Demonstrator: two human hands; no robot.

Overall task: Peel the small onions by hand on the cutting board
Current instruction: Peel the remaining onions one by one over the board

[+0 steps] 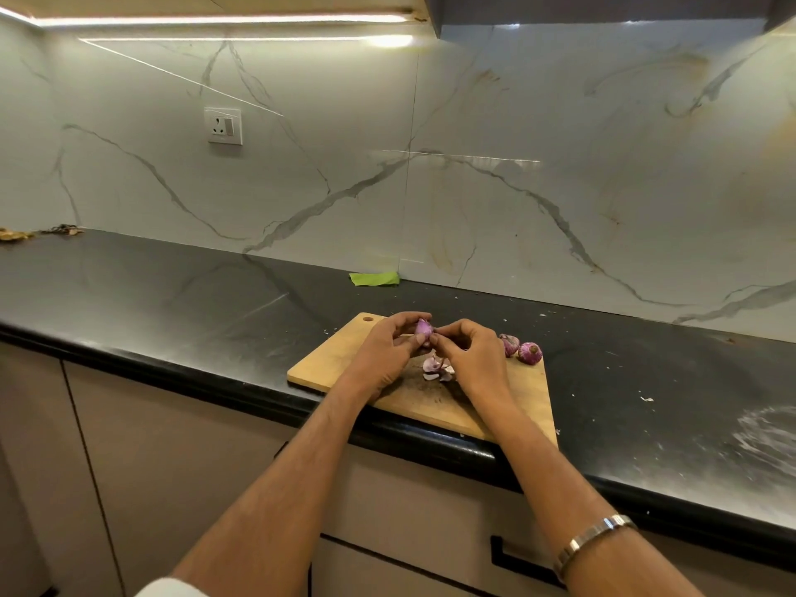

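Above the wooden cutting board (336, 364), my left hand (387, 351) grips a small purple onion (424, 328) between thumb and fingers. My right hand (467, 353) meets it from the right, fingertips pinching at the onion's skin. Loose purple and white peel pieces (436, 367) lie on the board just below the hands. Two more small onions with skins on, one (510, 344) partly hidden behind my right hand and one (530, 353) beside it, sit at the board's far right corner.
The board lies on a black counter (194, 303), its near corner overhanging the front edge. A green cloth (374, 279) lies against the marble backsplash. Dry scraps (38, 232) sit at the far left. White specks and smears mark the counter at right (766, 428).
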